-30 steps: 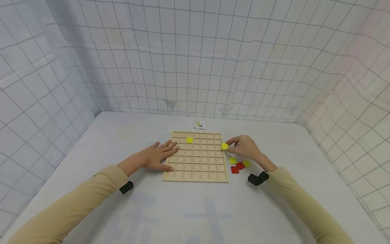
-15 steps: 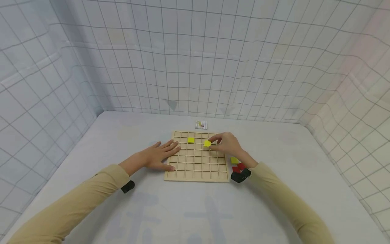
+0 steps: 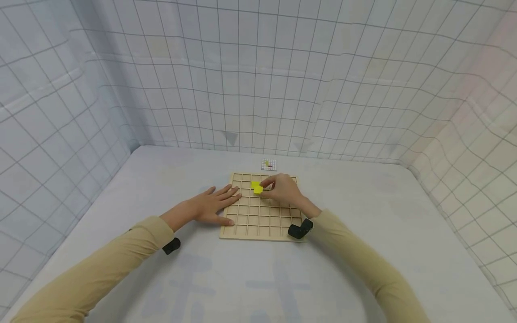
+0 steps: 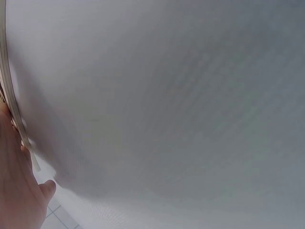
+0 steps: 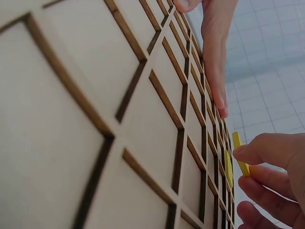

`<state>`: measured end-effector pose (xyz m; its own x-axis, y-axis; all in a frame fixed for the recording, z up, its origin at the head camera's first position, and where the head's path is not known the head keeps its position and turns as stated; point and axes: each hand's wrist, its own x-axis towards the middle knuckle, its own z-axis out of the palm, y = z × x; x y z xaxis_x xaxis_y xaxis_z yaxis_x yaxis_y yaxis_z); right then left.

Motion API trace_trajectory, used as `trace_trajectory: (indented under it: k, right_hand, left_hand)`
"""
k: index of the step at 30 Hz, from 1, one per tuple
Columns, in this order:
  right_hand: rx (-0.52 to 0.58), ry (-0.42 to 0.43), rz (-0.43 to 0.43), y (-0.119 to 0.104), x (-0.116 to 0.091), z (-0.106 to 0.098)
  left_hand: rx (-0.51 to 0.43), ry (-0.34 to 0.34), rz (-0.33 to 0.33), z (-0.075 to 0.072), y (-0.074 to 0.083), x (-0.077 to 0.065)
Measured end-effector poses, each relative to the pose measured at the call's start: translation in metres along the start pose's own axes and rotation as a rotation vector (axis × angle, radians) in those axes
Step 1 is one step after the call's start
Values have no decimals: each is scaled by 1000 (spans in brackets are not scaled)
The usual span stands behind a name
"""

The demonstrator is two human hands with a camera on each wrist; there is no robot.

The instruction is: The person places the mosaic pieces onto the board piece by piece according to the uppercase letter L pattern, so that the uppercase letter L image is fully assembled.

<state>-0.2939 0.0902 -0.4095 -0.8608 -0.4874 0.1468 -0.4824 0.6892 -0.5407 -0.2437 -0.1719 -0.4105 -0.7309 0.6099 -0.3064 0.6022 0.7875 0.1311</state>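
Observation:
A wooden grid board (image 3: 252, 231) with square cells lies on the white surface. My left hand (image 3: 212, 207) rests flat, fingers spread, over the board's left edge. Thumb and fingers of my right hand (image 3: 286, 188) pinch a yellow square tile (image 3: 258, 190) above the upper part of the board. Just behind it a second yellow tile (image 3: 254, 184) sits in a cell, partly covered. In the right wrist view the pinched tile (image 5: 241, 155) is held on edge, slightly off the board, beside the seated tile (image 5: 228, 168). The left wrist view shows only part of the left hand (image 4: 19, 181).
Beyond the board's far edge lies a small printed card (image 3: 269, 164) with a coloured grid. A black wrist camera (image 3: 300, 229) on the right arm overlaps the board's near right corner. Grid-patterned white curtains (image 3: 258, 89) enclose the surface.
My right hand has carried the yellow tile leftward from the board's right edge to near the seated yellow tile. The loose red and yellow tiles are now hidden by the right arm. Left hand stays put.

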Motion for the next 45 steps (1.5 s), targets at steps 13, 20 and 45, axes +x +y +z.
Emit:
trace_trajectory:
  k: [13,20,45]
  right_hand:
    - [-8,-22,22,0,4,9]
    - [-13,-38,3,1,5,8]
    - [-2,9,-41,10,-10,-28]
  left_hand:
    - [8,1,0,0,1,2]
    - [14,4,2,-2,2,2]
    - [17,0,-5,-3,4,-2]
